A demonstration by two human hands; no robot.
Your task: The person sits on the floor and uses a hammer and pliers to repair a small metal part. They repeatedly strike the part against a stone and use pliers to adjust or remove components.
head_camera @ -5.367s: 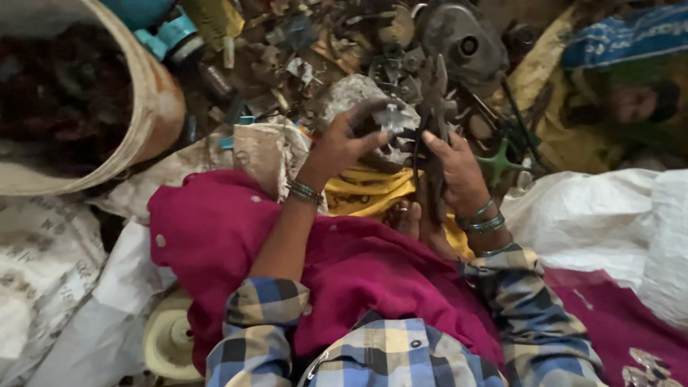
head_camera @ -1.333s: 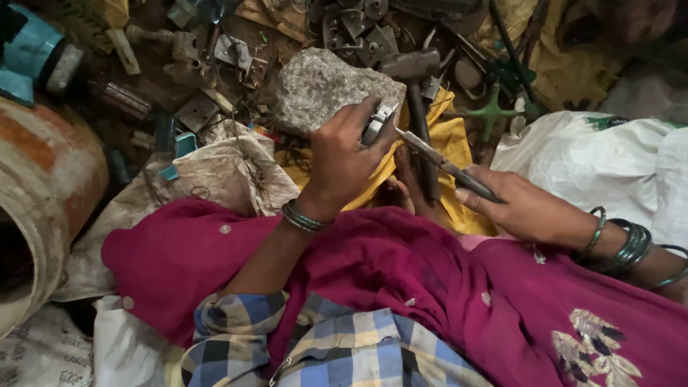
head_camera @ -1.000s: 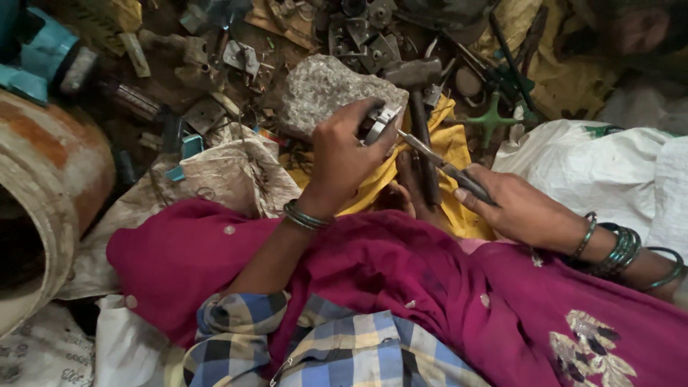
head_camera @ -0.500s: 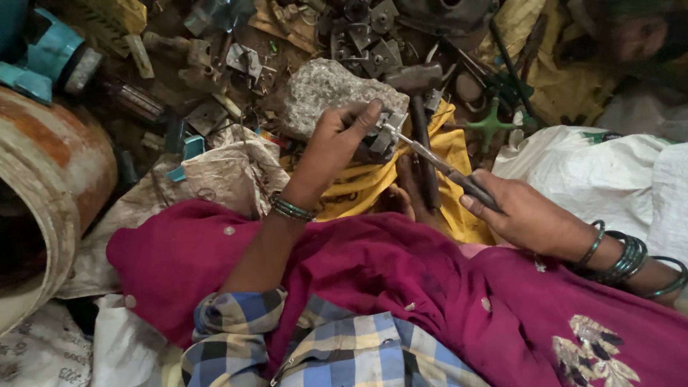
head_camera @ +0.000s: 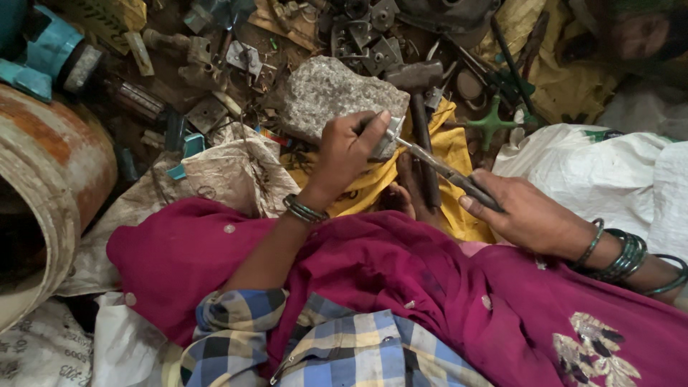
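One grey stone block (head_camera: 331,97), one hammer (head_camera: 419,107) and one pair of pliers (head_camera: 448,174) are seen. A small metal piece (head_camera: 385,138) is pinched by the left hand (head_camera: 347,154) against the stone; the plier handles are gripped by the right hand (head_camera: 527,215).

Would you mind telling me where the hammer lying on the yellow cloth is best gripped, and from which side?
Grip the hammer by its dark handle, low down, coming from the near side. The handle runs toward the person and its near end lies bare on the yellow cloth, while scrap crowds the head.
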